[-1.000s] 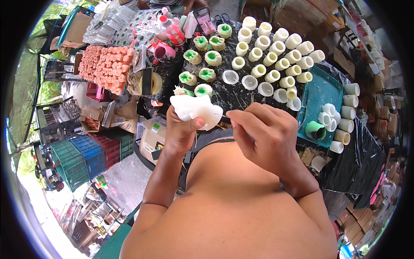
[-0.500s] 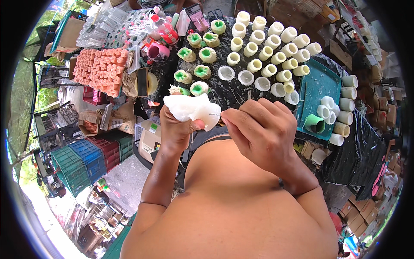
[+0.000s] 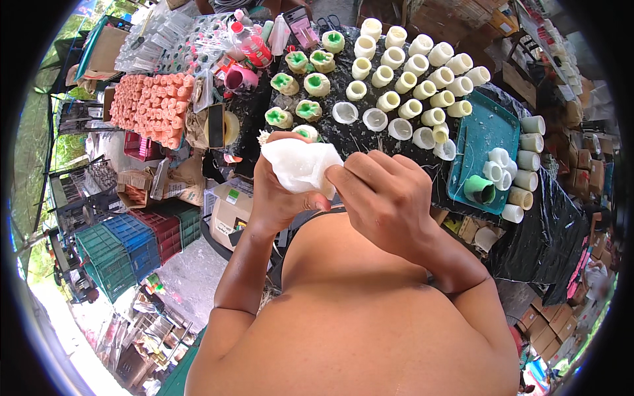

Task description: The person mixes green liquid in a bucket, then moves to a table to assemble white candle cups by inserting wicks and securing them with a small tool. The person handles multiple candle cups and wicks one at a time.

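Note:
A lumpy white wax candle (image 3: 298,165) is held up in front of my chest. My left hand (image 3: 269,197) wraps around its left side and underside, with the thumb below. My right hand (image 3: 389,198) is closed in a pinch against the candle's right end; its fingertips hide the thin wick there. A small pale bundle of strands (image 3: 263,137) shows beside my left fingers. Just behind the candle on the black-covered table stands a cream cup-shaped mould with green inside (image 3: 306,131), partly covered by the hand and candle.
Several green-filled moulds (image 3: 317,84) and rows of cream cylinders (image 3: 405,82) fill the table. At right lies a teal tray (image 3: 467,168) with white cylinders (image 3: 500,165) and a green cup (image 3: 479,190). Pink pieces (image 3: 153,109) and a red-capped bottle (image 3: 255,50) are at left; crates (image 3: 105,254) stand below.
The candle has shifted slightly right and turned in my left hand. My right hand has moved left, its fingertips now against the candle's end, covering the wick that showed before.

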A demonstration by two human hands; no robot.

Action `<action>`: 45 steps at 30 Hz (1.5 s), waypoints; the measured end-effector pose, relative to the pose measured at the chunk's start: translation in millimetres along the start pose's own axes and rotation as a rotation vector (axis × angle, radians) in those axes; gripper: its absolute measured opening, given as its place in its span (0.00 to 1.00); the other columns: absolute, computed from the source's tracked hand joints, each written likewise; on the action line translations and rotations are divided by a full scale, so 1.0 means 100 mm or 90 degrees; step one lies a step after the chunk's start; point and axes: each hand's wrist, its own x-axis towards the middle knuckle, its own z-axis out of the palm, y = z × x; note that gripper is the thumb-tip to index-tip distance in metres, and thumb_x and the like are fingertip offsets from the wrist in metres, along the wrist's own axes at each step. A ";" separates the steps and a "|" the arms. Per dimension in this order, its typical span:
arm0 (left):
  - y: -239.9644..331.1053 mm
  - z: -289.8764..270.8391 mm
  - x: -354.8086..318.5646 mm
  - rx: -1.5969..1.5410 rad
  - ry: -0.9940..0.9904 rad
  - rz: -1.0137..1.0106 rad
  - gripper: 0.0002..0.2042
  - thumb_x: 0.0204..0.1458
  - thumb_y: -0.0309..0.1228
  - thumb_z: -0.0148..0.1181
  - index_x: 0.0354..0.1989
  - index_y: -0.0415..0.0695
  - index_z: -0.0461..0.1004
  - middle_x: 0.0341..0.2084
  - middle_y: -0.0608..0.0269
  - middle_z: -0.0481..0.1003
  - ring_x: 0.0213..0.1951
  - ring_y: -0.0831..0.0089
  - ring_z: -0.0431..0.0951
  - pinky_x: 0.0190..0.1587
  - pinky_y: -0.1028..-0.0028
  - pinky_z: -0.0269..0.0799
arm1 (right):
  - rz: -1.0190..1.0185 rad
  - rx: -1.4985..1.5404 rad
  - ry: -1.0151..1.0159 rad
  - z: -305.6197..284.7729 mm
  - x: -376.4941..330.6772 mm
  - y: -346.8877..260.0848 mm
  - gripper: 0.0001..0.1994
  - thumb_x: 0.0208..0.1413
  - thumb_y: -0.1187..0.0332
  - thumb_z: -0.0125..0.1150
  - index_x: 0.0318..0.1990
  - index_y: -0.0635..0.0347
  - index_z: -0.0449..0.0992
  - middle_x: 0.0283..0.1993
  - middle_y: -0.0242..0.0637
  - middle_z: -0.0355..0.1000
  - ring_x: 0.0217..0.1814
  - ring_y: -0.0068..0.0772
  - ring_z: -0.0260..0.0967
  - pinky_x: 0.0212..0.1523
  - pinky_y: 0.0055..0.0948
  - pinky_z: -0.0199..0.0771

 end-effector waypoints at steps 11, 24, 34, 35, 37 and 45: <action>0.10 -0.03 0.04 -0.005 0.046 -0.048 0.41 0.35 0.30 0.89 0.60 0.41 0.70 0.49 0.60 0.79 0.50 0.71 0.82 0.53 0.68 0.82 | 0.012 0.022 0.023 -0.09 0.08 0.12 0.08 0.49 0.72 0.73 0.36 0.52 0.80 0.31 0.24 0.71 0.31 0.25 0.71 0.33 0.31 0.60; 0.06 0.03 0.04 0.000 0.041 -0.063 0.40 0.37 0.28 0.88 0.61 0.41 0.69 0.48 0.60 0.79 0.48 0.72 0.82 0.50 0.69 0.84 | 0.037 0.037 0.040 -0.03 0.01 0.14 0.09 0.49 0.72 0.74 0.35 0.50 0.79 0.30 0.24 0.74 0.29 0.26 0.73 0.29 0.31 0.62; 0.12 0.14 0.06 0.109 -0.004 -0.023 0.41 0.32 0.30 0.91 0.57 0.41 0.72 0.49 0.64 0.78 0.49 0.76 0.81 0.52 0.71 0.81 | 0.051 0.055 -0.002 0.05 -0.08 0.04 0.11 0.47 0.75 0.72 0.38 0.54 0.78 0.34 0.28 0.75 0.32 0.30 0.75 0.29 0.33 0.64; 0.12 0.12 0.08 0.137 -0.010 -0.013 0.40 0.32 0.30 0.91 0.56 0.42 0.72 0.48 0.65 0.78 0.48 0.76 0.81 0.52 0.71 0.81 | 0.059 0.061 -0.014 0.05 -0.10 0.07 0.10 0.50 0.74 0.72 0.38 0.54 0.78 0.34 0.29 0.75 0.33 0.33 0.75 0.31 0.33 0.68; 0.10 0.06 0.09 0.191 -0.020 0.008 0.39 0.32 0.29 0.91 0.56 0.42 0.73 0.48 0.68 0.79 0.48 0.77 0.80 0.51 0.70 0.81 | 0.074 0.100 -0.011 0.09 -0.13 0.15 0.09 0.52 0.73 0.72 0.39 0.55 0.78 0.36 0.32 0.77 0.35 0.37 0.76 0.35 0.35 0.72; 0.51 0.31 0.11 0.558 -0.120 0.049 0.50 0.31 0.45 0.91 0.64 0.41 0.68 0.49 0.58 0.81 0.47 0.69 0.84 0.50 0.68 0.81 | 0.243 0.378 -0.191 0.01 -0.19 0.23 0.42 0.46 0.68 0.83 0.69 0.64 0.66 0.55 0.49 0.79 0.48 0.42 0.82 0.50 0.36 0.82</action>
